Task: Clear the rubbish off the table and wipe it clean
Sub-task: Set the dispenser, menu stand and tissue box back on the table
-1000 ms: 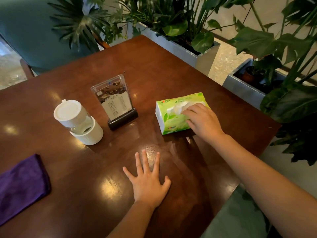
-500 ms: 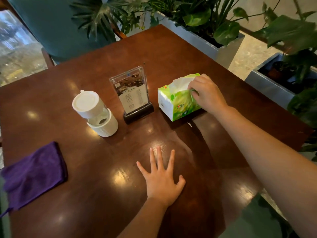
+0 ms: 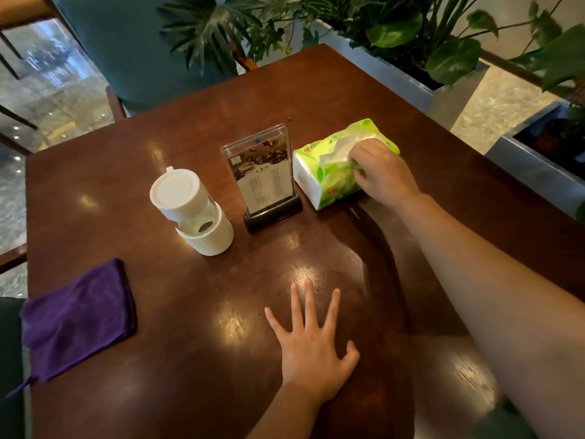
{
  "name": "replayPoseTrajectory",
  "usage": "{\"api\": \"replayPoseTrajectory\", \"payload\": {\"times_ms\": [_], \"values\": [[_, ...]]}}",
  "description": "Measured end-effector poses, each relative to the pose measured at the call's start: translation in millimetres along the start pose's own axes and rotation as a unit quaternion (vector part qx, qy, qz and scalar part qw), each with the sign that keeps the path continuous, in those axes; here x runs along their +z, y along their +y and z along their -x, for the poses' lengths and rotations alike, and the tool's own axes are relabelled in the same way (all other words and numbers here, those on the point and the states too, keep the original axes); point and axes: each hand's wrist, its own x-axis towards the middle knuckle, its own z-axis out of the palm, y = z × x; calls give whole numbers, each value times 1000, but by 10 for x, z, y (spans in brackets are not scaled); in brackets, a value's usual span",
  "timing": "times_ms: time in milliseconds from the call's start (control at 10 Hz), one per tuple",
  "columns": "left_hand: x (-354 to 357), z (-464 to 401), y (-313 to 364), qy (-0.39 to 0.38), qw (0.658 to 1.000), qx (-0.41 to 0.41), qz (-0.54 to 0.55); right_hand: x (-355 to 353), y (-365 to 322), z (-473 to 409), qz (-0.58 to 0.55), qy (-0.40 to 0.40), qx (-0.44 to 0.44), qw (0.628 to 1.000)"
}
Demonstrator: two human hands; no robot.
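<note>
A green and white tissue pack (image 3: 326, 175) lies on the dark wooden table (image 3: 196, 128), right of centre. My right hand (image 3: 381, 172) rests on top of it, fingers pinching the white tissue at its opening. My left hand (image 3: 313, 343) lies flat on the table near the front, fingers spread, holding nothing. A folded purple cloth (image 3: 79, 318) sits at the table's left front edge, apart from both hands.
A white lidded cup (image 3: 190, 210) and a clear menu stand (image 3: 266, 175) on a black base stand mid-table, left of the tissue pack. A teal chair (image 3: 126, 52) is behind the table. Grey planters (image 3: 395, 74) with leafy plants line the right side.
The view has shifted, so everything sits more to the right. My right hand stays on the tissue pack, which has lifted slightly and tilted. My left hand has not moved.
</note>
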Motion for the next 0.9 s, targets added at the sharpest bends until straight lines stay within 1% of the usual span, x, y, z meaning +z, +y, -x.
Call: {"api": "replayPoseTrajectory", "payload": {"times_ms": [200,500,600,700,800,900], "values": [[-13,1,12,-2,1000,-2,1,-25,146,41,22,-52,-48,997],[1,9,4,-5,1000,2,-6,7,131,27,39,-70,-29,996],[51,-6,-9,6,1000,9,0,2,100,0,64,-89,-34,993],[60,-10,-18,-1,1000,11,2,-32,73,38,84,-96,-16,992],[25,30,-27,-43,999,4,0,-229,-105,284,91,-87,24,992],[0,4,-46,-77,997,4,12,-300,-286,580,74,-105,57,990]]}}
